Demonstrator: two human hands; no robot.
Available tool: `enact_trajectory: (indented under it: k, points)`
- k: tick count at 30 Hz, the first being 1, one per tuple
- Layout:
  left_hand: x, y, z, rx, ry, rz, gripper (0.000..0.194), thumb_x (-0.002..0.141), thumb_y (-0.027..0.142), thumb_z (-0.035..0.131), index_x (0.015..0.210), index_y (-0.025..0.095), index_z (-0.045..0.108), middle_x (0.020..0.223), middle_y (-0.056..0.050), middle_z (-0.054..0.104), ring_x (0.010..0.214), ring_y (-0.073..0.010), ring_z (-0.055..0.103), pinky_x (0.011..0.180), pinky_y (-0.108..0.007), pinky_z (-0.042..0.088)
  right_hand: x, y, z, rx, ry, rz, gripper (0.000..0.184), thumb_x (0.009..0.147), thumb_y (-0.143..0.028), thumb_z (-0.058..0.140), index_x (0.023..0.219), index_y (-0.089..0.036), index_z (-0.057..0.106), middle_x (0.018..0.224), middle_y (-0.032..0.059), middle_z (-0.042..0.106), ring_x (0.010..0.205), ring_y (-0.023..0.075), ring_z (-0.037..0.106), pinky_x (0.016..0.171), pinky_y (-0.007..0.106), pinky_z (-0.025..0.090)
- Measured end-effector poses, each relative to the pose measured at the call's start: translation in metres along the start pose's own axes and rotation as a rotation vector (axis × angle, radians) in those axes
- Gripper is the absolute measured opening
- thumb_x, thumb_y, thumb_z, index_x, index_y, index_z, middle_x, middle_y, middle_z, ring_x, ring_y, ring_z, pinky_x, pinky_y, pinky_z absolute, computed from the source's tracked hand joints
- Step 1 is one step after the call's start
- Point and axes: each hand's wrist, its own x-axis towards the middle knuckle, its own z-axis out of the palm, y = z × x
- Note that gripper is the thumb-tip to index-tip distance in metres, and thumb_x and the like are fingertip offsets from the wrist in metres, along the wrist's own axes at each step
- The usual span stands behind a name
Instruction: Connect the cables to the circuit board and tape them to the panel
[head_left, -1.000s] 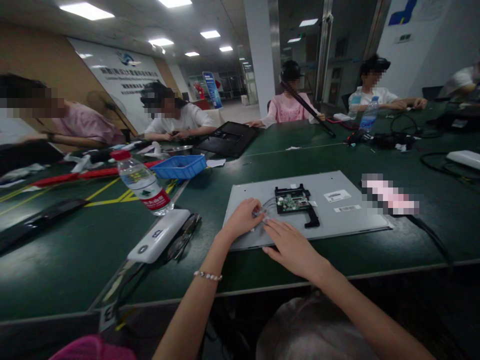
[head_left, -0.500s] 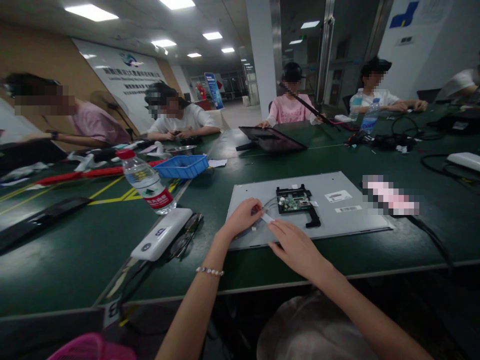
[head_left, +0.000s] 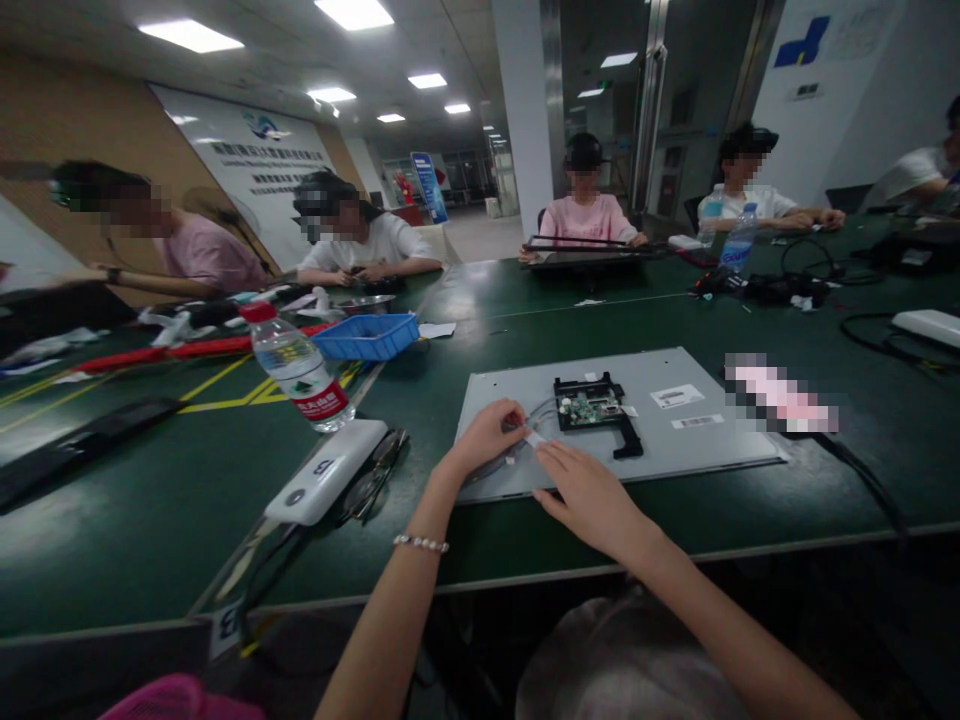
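A grey metal panel [head_left: 720,395] lies flat on the table before me, the back of a display by its look. Fixed to it is a black bracket [head_left: 628,440] with a green circuit board [head_left: 589,408]. Thin grey cables [head_left: 541,410] run from the board toward my left hand [head_left: 489,436]. Its fingers are pinched at the upper end of a short whitish strip [head_left: 533,438], apparently tape, over the cables. My right hand [head_left: 592,490] rests lower on the panel, fingers stretched out and fingertips touching the strip's other end, thumb apart.
Left of the panel are glasses [head_left: 373,478], a white power bank [head_left: 328,470], a water bottle [head_left: 300,375] and a blue tray [head_left: 367,338]. A blurred pink object [head_left: 784,395] with a black cable lies to the right. Several people sit around the green table [head_left: 465,560].
The whitish strip between my hands has come into clearer view as my right hand shifted slightly right. Across the table, a person has turned and tilted a black screen closer to themselves.
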Motion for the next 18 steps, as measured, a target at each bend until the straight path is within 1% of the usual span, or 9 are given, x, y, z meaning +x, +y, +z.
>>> enact_trajectory:
  k: [6,13,18]
  points:
    - [0.0022,-0.0084,0.0021,0.025,0.029,0.013,0.012,0.083,0.031,0.055,0.082,0.019,0.055,0.08,-0.001,0.055,0.075,-0.0159,0.054,0.071,-0.028,0.044,-0.002,-0.003,-0.0012,-0.014,0.013,0.016,0.049,0.087,-0.028,0.053,0.13,-0.007,0.05,0.132,0.0173,0.054,0.126,0.0272,0.046,0.106,0.042,0.038]
    - [0.0022,-0.0037,0.0004,0.074,0.023,0.021,0.01,0.084,0.028,0.052,0.081,0.019,0.055,0.079,-0.001,0.055,0.076,-0.0163,0.053,0.071,-0.029,0.042,-0.0036,-0.0042,-0.0027,-0.019,0.034,0.004,0.045,0.087,-0.025,0.052,0.128,-0.007,0.051,0.13,0.0172,0.056,0.124,0.0265,0.048,0.104,0.041,0.04]
    - [0.0016,-0.0028,-0.0016,0.142,0.023,-0.022,0.012,0.085,0.028,0.05,0.079,0.019,0.054,0.074,0.0,0.053,0.071,-0.0161,0.05,0.067,-0.028,0.04,-0.004,-0.0043,-0.0027,-0.008,0.044,-0.006,0.042,0.086,-0.023,0.053,0.125,-0.009,0.053,0.128,0.0168,0.057,0.123,0.0268,0.049,0.102,0.043,0.042]
